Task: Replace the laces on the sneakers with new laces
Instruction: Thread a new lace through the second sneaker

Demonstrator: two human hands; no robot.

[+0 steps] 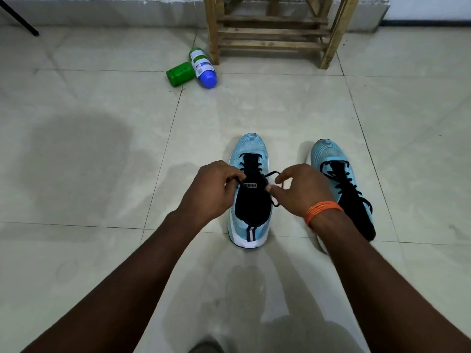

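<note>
L hand (214, 189): fingers curled, thumb + forefinger pinching the black lace (272, 173) at the L side of the tongue, knuckles up.
R hand (300, 192): also curled; fingertips pinch the same lace on the R side of the tongue, a small loop showing betw. thumb and forefinger.
R wrist: orange thread band (322, 211) wrapped round it.
Lace: black, threaded through the lower eyelets toward the toe; upper part loose, strung across betw. both hands, one strand hanging by the R side of the collar.
Worked sneaker (251, 149): light blue knit, black tongue w/ white logo, white sole; upright on the floor (102, 174), toe pointing to the far edge, heel toward the person, betw. the two forearms.
Second sneaker (328, 154): same colours, just beside the first on its R, not touching; its black lace looks fully threaded; heel partly hidden by the R forearm.
Floor: pale glossy tiles, both shoes mid-floor, well apart from the far edge.
Green bottle (179, 73) + blue-capped bottle (202, 66): lying on their sides, touching, near the far edge.
Wooden rack (270, 31): stands at the far edge, its L leg just beside the bottles.
Black rod (17, 17): slanted, far L corner.
</note>
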